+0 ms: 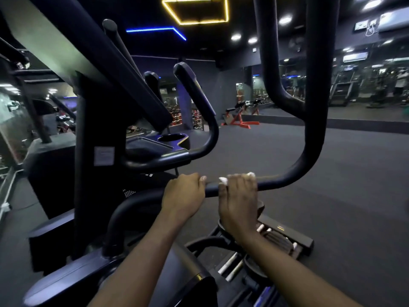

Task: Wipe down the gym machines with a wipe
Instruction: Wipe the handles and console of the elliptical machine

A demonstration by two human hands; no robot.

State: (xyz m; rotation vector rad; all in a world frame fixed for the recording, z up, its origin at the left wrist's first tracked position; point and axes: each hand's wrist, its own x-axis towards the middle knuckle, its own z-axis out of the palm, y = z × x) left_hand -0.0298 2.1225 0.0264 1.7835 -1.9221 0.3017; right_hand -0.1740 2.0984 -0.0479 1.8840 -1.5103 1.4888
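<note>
The wipe is white and bunched up, wrapped on the low horizontal run of the black handlebar. Only its edges peek out on either side of the right hand, which is curled over the bar and clamps the wipe against it. The left hand grips the same bar bare, just to the left, fingers hooked over the top. The two hands sit side by side, not touching, with a short stretch of tube between them.

To the right of the hands the handlebar curves up and rises out of the top of the view. Above and left of it is a second, shorter handle of the same machine, and behind that a console tray with a round cup holder. Further left stands the dark upright column, carrying a pale rectangular label — its print is too blurred to read, and no brand name can be made out anywhere.

Below the handlebar lies a ribbed foot pedal on the machine's base. Beyond the bar stretches dark gym flooring, with a red-framed bench far across it and a mirrored wall to the right. High above the bar, the ceiling carries a yellow square of light and a blue strip.
</note>
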